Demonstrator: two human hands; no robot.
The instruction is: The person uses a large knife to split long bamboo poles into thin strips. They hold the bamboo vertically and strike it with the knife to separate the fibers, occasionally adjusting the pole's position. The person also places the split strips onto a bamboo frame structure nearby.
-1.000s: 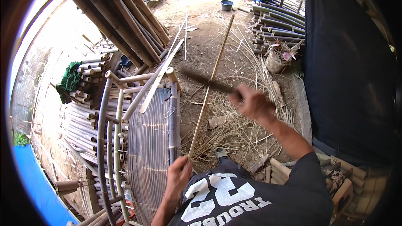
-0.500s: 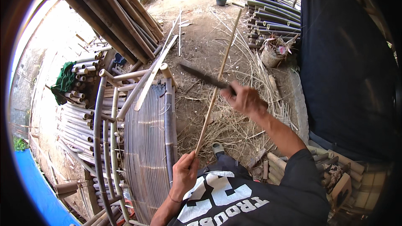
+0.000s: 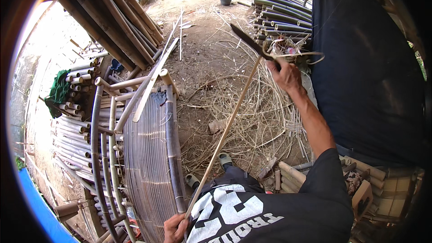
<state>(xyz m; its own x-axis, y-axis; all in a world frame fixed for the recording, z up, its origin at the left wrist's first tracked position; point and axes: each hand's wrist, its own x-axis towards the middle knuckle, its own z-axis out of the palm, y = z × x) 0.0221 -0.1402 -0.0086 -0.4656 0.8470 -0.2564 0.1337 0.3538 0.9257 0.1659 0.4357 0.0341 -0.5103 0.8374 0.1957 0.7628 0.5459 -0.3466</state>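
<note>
Since the earlier frames, our right hand (image 3: 286, 75) has carried the knife (image 3: 249, 39) out to the far end of the bamboo strip (image 3: 231, 121), while our left hand (image 3: 175, 228) has drawn back closer to us. The right fingers are wrapped firmly around the knife's handle, and the dark blade points forward and left from that grip, at the strip's tip. The left fingers are clamped on the near part of the strip, which slants forward and right from there. A thin pale curl (image 3: 310, 55) loops out just right of the right grip; whether it is attached, we cannot tell. Loose shavings (image 3: 252, 121) litter the ground between the two grips. Stacked poles (image 3: 283, 24) lie beyond the right grip, and the slatted bamboo bench (image 3: 150, 153) stands forward and left of the left one.
</note>
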